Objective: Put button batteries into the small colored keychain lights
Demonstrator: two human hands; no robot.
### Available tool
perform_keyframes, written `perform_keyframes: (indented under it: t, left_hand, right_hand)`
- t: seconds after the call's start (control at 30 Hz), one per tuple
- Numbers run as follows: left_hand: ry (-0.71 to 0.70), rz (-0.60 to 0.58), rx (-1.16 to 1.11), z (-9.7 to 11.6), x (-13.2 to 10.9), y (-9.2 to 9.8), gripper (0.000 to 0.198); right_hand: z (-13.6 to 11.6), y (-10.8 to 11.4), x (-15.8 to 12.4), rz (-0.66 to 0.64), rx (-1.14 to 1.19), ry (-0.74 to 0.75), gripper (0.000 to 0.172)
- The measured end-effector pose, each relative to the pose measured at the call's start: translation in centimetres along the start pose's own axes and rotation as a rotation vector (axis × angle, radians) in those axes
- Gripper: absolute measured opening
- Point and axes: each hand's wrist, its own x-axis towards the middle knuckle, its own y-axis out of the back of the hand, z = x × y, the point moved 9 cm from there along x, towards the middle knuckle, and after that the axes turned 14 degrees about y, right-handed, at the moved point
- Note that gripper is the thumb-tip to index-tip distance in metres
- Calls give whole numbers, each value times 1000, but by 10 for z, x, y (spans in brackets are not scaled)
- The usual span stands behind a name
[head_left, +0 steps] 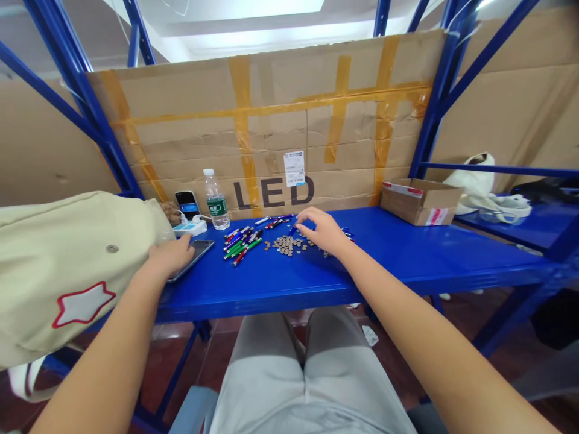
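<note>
My right hand [320, 230] is over the coins, its thumb and fingers closed on a small blue pen [292, 230] that is partly hidden by the fingertips. Under and around it lies a spread of small silvery coins [286, 245]. To the left of the coins is a pile of pens [242, 241] in green, red, blue and black. More pens [275, 220] lie behind, and a few [348, 234] show past my right wrist. My left hand [172, 256] rests at the edge of a dark phone [199, 250], fingers loosely stretched and holding nothing visible.
A cream bag [122, 235] with a star patch fills the left. Behind the phone stand a power strip [192, 228], a second phone [187, 204] and a water bottle [217, 202]. A cardboard box [420, 202] sits at right on the blue table [384, 259]; cardboard [181, 144] walls the back.
</note>
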Motion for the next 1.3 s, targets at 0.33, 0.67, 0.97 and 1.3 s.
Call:
perform_keyframes:
  t: [0.33, 0.67, 0.97, 1.3]
  left_hand:
    - [-186, 18, -450, 23, -17, 27, 50]
    - [-893, -30, -356, 238, -103, 29, 26]
    - [-820, 127, -415, 234, -82, 19, 22]
    - [-815, 87, -480, 230, -75, 10, 23]
  right_hand:
    - [-1, 1, 0, 21, 27, -7, 3]
    - [-14, -3, 0, -46, 73, 136, 5]
    - [1, 9, -4, -7, -44, -37, 16]
    - [35, -35, -39, -554, -133, -174, 12]
